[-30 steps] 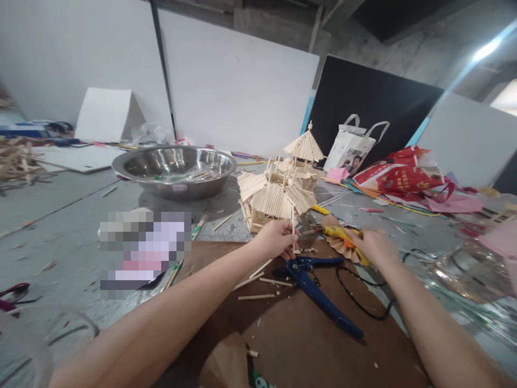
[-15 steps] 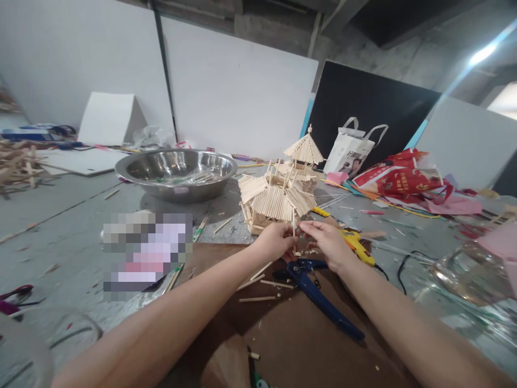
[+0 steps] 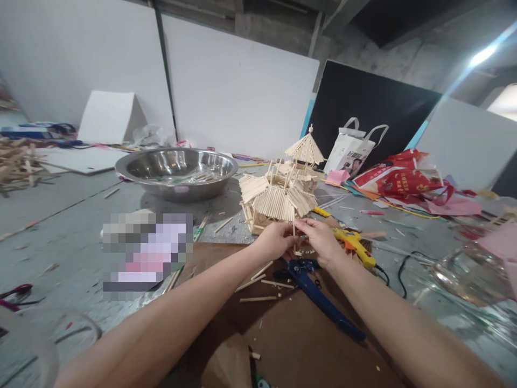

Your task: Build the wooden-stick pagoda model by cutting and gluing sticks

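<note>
Left hand [image 3: 274,240] pinches an upright stick [image 3: 294,230] — right hand [image 3: 322,240] has fingertips at its top, whether clamped I cannot tell — blue cutters [image 3: 319,299] just nearer than the fingers.

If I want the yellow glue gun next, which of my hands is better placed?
Right, probably. Your right hand lies nearer the yellow glue gun, while your left hand is farther off, holding a thin stick, and would likely have to reach across the right.

"What place is this looking like?"
"A craft workshop: right of the metal basin [image 3: 210,188], a glue gun [image 3: 357,248] and blue cutters [image 3: 325,311] are lying; left of it, wood strips [image 3: 18,164] are lying heaped."
</note>
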A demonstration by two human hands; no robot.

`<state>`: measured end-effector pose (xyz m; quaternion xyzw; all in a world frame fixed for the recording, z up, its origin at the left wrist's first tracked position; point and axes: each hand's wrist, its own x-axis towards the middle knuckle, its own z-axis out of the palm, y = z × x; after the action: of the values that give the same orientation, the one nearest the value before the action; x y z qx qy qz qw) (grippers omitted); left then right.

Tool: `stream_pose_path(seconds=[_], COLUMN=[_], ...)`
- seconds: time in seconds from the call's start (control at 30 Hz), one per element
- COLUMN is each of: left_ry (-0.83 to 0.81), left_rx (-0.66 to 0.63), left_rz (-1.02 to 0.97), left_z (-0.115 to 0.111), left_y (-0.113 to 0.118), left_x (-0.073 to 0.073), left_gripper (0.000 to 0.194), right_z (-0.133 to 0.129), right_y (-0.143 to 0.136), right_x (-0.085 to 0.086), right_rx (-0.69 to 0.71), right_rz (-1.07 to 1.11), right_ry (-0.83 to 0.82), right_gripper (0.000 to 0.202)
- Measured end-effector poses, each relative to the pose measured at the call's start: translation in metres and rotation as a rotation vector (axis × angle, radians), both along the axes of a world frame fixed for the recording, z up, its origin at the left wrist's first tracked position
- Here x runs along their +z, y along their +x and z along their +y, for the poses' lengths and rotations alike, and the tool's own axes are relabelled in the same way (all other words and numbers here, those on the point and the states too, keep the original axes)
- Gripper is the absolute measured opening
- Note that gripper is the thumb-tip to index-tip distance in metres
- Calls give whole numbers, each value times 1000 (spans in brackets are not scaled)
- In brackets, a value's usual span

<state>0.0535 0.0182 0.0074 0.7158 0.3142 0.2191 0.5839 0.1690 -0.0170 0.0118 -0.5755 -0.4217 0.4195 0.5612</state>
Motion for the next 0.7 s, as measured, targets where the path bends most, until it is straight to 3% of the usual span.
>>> stream_pose_path(seconds=[0.7], left_ry=[8], left_rx=[18], left_rz=[2], left_z=[0], left_y=[2], left_x=[-2], left_gripper=[8], right_z=[2], right_y=[-5], right_x=[-2], right_rx=[45], right_rz=[174], right_ry=[-57], right_gripper=[24])
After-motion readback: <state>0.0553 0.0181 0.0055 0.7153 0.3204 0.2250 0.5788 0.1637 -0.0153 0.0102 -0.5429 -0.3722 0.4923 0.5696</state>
